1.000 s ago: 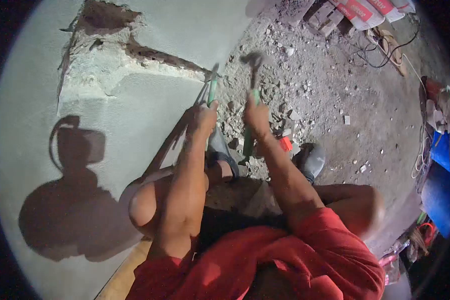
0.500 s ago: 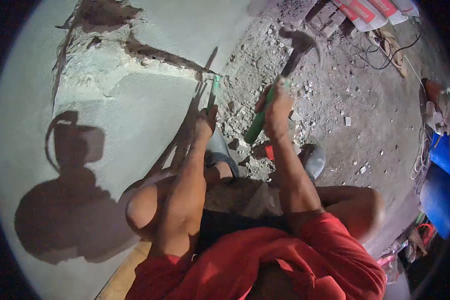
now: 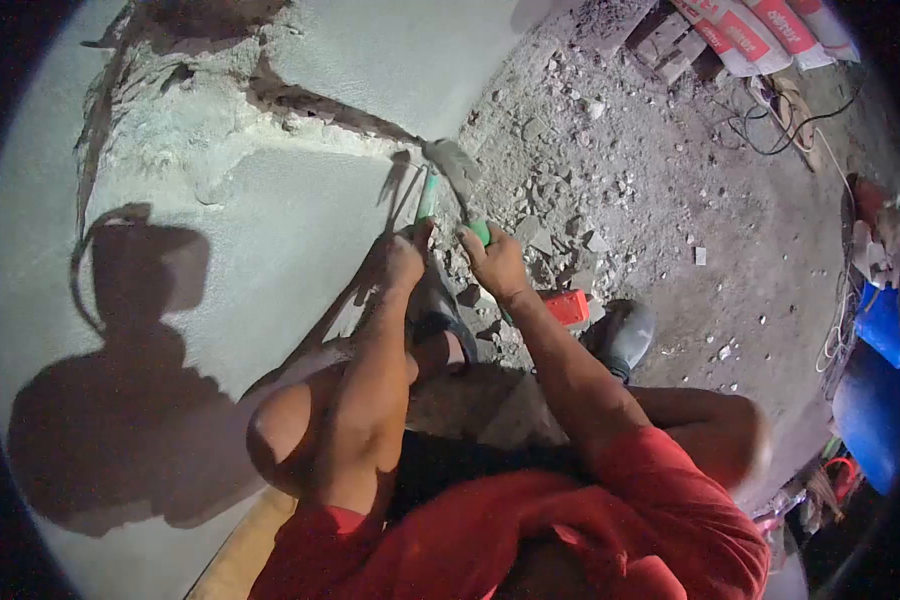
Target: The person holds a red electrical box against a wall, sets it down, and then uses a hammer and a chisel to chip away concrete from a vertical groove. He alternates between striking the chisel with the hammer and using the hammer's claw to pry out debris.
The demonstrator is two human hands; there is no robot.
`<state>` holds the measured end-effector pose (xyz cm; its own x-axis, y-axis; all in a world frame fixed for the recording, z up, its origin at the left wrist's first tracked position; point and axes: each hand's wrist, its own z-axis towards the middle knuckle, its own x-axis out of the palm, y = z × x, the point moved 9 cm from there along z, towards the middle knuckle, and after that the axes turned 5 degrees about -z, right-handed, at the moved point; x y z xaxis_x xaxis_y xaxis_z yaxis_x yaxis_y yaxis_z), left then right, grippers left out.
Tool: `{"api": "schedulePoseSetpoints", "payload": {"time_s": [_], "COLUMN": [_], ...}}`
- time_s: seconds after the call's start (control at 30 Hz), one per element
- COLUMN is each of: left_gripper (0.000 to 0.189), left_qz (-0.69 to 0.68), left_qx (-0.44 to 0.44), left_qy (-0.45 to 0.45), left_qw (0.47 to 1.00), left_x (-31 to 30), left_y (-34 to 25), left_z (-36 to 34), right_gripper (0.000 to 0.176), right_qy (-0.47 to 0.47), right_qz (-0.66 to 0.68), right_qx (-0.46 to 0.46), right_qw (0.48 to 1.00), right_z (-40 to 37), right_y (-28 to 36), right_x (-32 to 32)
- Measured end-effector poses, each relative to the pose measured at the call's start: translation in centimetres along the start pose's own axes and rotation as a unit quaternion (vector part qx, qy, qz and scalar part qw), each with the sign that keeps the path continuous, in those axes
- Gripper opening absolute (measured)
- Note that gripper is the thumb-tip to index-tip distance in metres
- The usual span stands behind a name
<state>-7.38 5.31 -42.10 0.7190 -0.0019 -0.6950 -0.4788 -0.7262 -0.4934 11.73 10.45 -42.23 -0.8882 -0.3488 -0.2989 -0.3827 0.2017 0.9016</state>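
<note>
My left hand (image 3: 406, 258) is closed around a green chisel (image 3: 428, 195), which stands along the foot of the plastered wall (image 3: 310, 210) near the end of a chipped groove (image 3: 345, 115). My right hand (image 3: 498, 265) is wrapped round the green grip (image 3: 480, 232) of a claw hammer. The hammer's head (image 3: 453, 165) is down beside the chisel's upper end, overlapping the edge of the wall in this view. The chisel's lower part is hidden in my fist.
Broken rubble (image 3: 540, 190) covers the floor along the wall. A red block-like object (image 3: 566, 307) lies beside my shoe (image 3: 630, 335). Printed sacks (image 3: 760, 35), a dark cable (image 3: 770, 150) and blue sheeting (image 3: 875, 400) are at the right.
My right hand has swung the hammer down and to the left, from over the rubble to beside the chisel. More of the red object shows. My left hand keeps its grip.
</note>
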Motion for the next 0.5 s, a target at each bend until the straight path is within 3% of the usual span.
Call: {"api": "schedulePoseSetpoints", "payload": {"time_s": [0.17,0.23,0.3,0.37,0.43,0.5], "left_gripper": [0.077,0.073,0.070,0.064,0.061,0.059], "left_qz": [0.131,0.083,0.027,0.007,0.045,0.037], "left_qx": [0.001,0.120,0.040,0.046,0.093,0.057], "left_qy": [0.038,-0.013,-0.044,-0.029,-0.088,-0.053], "left_qw": [0.991,0.989,0.998,0.998,0.991,0.996], "left_x": [-1.7,-0.1,0.1,-0.6,-1.6,-1.2], "left_y": [-4.4,-3.5,-1.7,-3.7,-5.8,-6.6], "left_z": [-2.6,-0.4,0.3,-0.6,-0.8,-1.0], "right_gripper": [0.031,0.029,0.030,0.038,0.039,0.040], "right_qy": [-0.076,-0.046,-0.042,-0.035,-0.041,-0.059], "right_qz": [0.097,0.103,0.115,0.150,0.176,0.161], "right_qx": [-0.080,-0.031,-0.007,0.040,0.025,0.015], "right_qw": [0.989,0.993,0.992,0.987,0.983,0.985], "right_z": [-2.0,-0.5,0.4,1.1,1.3,1.3], "right_y": [5.9,5.0,4.8,4.5,4.5,4.8], "right_x": [-4.6,-4.8,-5.3,-5.6,-5.8,-6.7]}}
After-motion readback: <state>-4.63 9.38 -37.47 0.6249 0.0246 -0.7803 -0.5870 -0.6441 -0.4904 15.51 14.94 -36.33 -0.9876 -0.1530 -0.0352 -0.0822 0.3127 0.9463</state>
